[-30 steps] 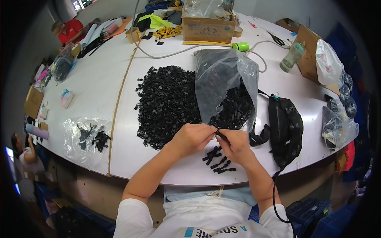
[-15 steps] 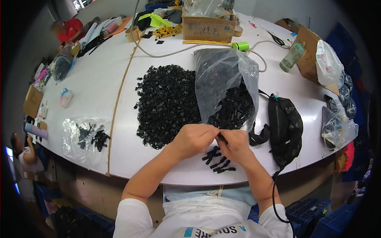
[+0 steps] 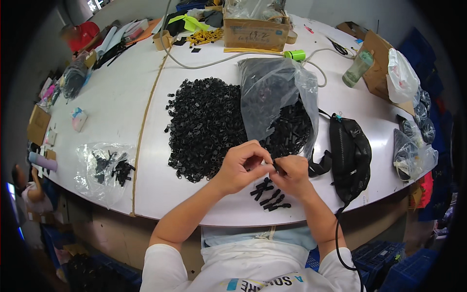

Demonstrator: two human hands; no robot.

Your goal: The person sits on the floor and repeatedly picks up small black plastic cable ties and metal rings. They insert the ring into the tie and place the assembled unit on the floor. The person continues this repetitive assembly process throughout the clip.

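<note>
At the near edge of the white table (image 3: pixel 121 97), the person's two hands meet just above a small cluster of finished black pieces (image 3: pixel 269 194) lying on the tabletop. Both hands share one small black part (image 3: pixel 276 166): the left hand (image 3: pixel 242 165) is curled, its fingertips pinched on the part from the left, and the right hand (image 3: pixel 293 173) is closed around it from the right, thumb and forefinger pressed to it, so the two sets of fingertips touch. Most of the part is hidden by the fingers, and its exact shape cannot be told. Just beyond the hands spreads a large heap of small black parts (image 3: pixel 204 126), reaching almost to the left knuckles. To the right of the heap a clear plastic bag (image 3: pixel 277 97) stands slumped open, with more black parts spilling from its mouth toward the hands. Right of the bag lies a black pouch with a strap (image 3: pixel 351 155), near the right wrist. Well apart on the left, near the table edge, rests a second clear bag (image 3: pixel 104 170) holding a few black pieces. Far back stand a cardboard box (image 3: pixel 255 31) and a green bottle (image 3: pixel 357 69).
</note>
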